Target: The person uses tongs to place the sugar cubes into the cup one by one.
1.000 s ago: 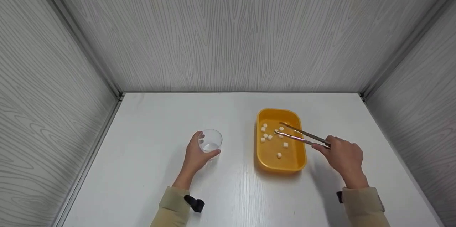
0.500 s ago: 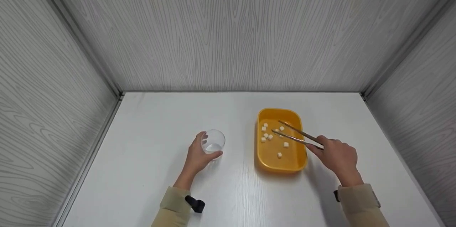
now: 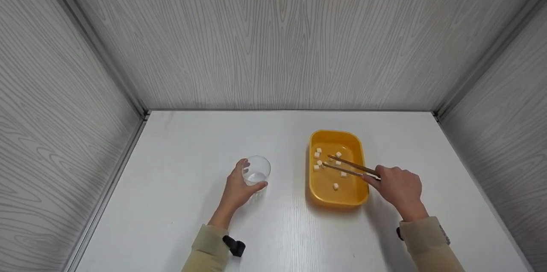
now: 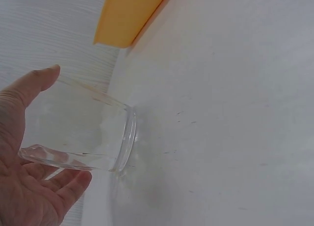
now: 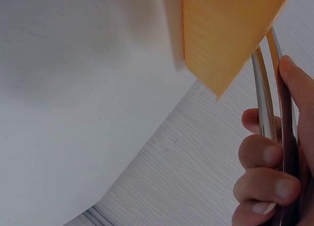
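Note:
A clear drinking glass stands on the white table, with nothing visible inside. Thumb and fingers of my left hand hold it around its side; in the left wrist view the glass has its base at the tabletop. To the right sits a yellow tray with several small white cubes scattered over its floor. My right hand grips metal tongs that reach over the tray's right rim. Their tips are a little apart, down among the cubes near the tray's middle.
The white table is boxed in by grey wood-grain panels at the back, left and right. The tray's raised walls stand between my two hands.
My right hand has moved left, and the tongs' tips have come closer together and lower among the cubes. The glass has shifted slightly right in my left hand.

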### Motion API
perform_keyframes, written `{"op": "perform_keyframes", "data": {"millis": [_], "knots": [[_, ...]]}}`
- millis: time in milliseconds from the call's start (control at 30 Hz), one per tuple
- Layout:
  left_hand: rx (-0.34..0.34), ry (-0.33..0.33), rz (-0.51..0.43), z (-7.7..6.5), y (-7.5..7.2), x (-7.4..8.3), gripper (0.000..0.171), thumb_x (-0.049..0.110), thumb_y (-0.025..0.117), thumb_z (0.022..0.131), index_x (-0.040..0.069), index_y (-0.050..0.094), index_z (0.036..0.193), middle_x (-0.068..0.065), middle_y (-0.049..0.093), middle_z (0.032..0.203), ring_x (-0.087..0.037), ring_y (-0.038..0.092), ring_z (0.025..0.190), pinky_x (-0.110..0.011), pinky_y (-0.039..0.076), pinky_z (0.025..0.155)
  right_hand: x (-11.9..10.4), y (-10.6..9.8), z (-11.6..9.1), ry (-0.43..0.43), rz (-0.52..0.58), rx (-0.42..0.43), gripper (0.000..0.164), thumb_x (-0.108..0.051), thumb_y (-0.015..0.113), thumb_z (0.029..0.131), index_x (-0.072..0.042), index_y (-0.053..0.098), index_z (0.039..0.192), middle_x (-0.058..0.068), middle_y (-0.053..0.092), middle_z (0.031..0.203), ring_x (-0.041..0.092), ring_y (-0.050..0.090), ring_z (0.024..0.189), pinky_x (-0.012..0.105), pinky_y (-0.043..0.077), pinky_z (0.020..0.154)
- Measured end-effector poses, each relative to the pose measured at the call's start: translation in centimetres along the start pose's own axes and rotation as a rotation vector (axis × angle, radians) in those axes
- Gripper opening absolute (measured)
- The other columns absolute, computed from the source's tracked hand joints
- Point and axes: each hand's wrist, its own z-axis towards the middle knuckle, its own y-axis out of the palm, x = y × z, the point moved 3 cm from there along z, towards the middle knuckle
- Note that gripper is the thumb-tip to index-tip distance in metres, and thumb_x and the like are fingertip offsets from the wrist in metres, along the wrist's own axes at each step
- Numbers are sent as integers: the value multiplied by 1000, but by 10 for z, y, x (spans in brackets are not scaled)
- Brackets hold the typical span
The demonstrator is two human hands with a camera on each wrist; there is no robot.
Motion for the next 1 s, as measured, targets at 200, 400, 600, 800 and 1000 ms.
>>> {"op": "perform_keyframes", "data": {"millis": [200,400,600,800,1000], "knots": [[1,-4,-5,0,1,1,95,31,86,74,0,35,147,-19,49,142,-36,46,130,-52,39,106,-4,-1,0,-22,-41,28,50,-60,64,87,-11,62,74,0,43,51,20,39,45,31,32,41],[4,-12,3,0,1,-1,95,31,86,74,1,34,148,-19,49,142,-35,46,130,-53,39,105,-8,1,1,-28,-42,17,49,-57,65,87,-11,58,72,1,41,51,19,38,45,30,30,42],[2,15,-9,-1,1,0,94,30,86,75,-1,34,147,-19,50,141,-36,48,128,-52,40,105,-9,4,0,-31,-74,41,49,-57,67,86,-12,57,69,1,39,49,19,35,43,30,29,40],[5,1,-7,-1,1,0,93,31,85,75,1,34,147,-18,49,141,-35,47,129,-52,40,105,-12,6,1,-36,-84,13,49,-56,66,87,-11,59,72,1,40,51,19,37,44,30,30,41],[4,-11,-4,-2,1,1,95,32,85,75,1,33,148,-18,48,142,-35,46,130,-52,40,105,-14,7,1,-29,-70,-26,51,-59,62,88,-10,59,74,2,42,53,19,38,46,30,31,43]]}}
